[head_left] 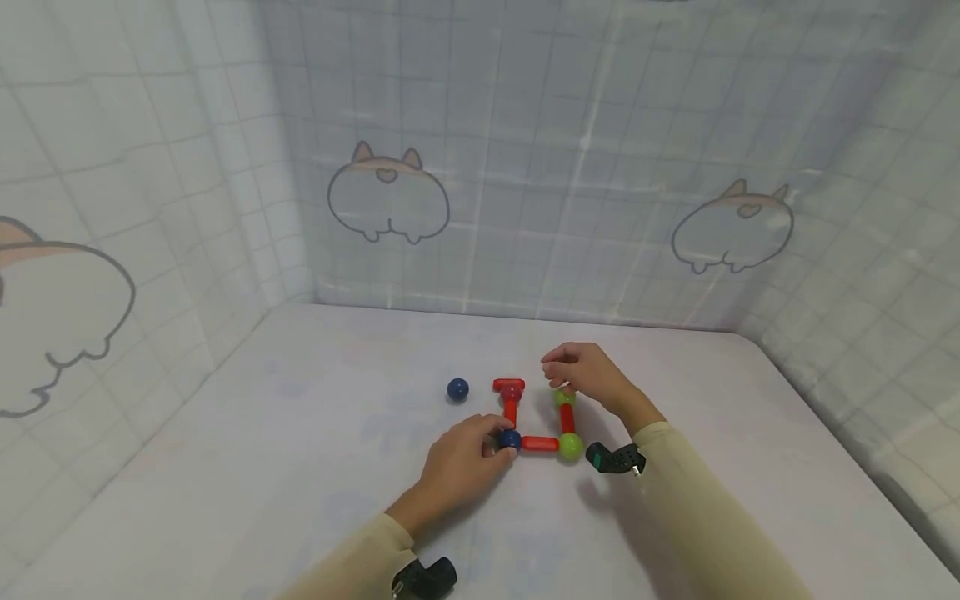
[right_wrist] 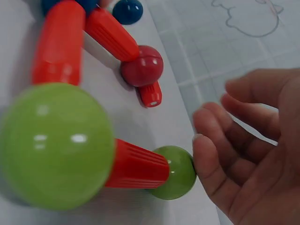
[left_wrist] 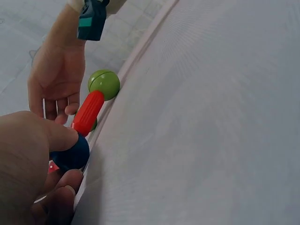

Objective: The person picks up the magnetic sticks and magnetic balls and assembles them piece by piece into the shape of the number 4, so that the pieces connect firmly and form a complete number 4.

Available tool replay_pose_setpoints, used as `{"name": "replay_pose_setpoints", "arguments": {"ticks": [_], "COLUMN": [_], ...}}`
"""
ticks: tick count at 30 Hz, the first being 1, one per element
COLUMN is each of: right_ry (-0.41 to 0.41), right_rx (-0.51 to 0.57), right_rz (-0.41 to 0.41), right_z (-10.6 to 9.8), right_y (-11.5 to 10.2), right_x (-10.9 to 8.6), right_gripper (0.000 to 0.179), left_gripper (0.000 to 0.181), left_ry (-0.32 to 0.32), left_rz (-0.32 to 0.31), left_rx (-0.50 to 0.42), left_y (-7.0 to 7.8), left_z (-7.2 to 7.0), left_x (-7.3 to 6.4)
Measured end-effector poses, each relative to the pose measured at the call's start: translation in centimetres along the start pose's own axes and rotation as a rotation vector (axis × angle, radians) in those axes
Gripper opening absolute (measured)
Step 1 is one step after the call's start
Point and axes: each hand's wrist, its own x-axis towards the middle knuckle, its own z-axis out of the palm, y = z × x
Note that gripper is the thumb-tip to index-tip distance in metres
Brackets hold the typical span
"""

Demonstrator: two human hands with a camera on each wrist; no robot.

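Red rods and coloured balls form a U-shaped frame on the table. My left hand pinches the blue ball at the near left corner. From it one red rod runs to a near green ball, and another red rod leads to a dark red ball with a short red rod at its far side. A third rod links the two green balls. Beside the far green ball is my right hand, fingers loosely bent, holding nothing; its little finger appears to touch that ball.
A loose blue ball lies left of the frame, apart from it. The white table is bounded by pale gridded curtains at the back and both sides. Dark devices are strapped at both wrists, one wrist device close to the near green ball.
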Motion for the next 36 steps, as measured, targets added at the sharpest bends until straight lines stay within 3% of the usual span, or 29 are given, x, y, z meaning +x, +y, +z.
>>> {"name": "replay_pose_setpoints", "arguments": {"ticks": [5,13,17,30,36], "right_ry": [-0.052,-0.039,-0.084,-0.195,-0.189], "right_rx": [-0.008,-0.021,-0.041,-0.072,-0.084], "right_rz": [0.013,0.023,0.052,0.077,0.074], "right_z": [0.0,0.7,1.0,1.4,1.9], "right_y": [0.0,0.1,0.0,0.6,1.1], "right_x": [1.1,2.7,3.3,3.7,3.8], "right_gripper": [0.034,0.034,0.033,0.033,0.028], "left_gripper": [0.043,0.041,0.040,0.041,0.040], "left_ry": [0.010,0.019,0.019,0.016,0.026], "left_rz": [0.017,0.043,0.050,0.066,0.070], "left_rx": [-0.001,-0.004,-0.013,-0.004,0.008], "left_y": [-0.2,-0.4,-0.3,0.2,0.1], "left_z": [0.1,0.2,0.2,0.5,0.5], "left_x": [0.0,-0.2,-0.2,-0.3,-0.3]}}
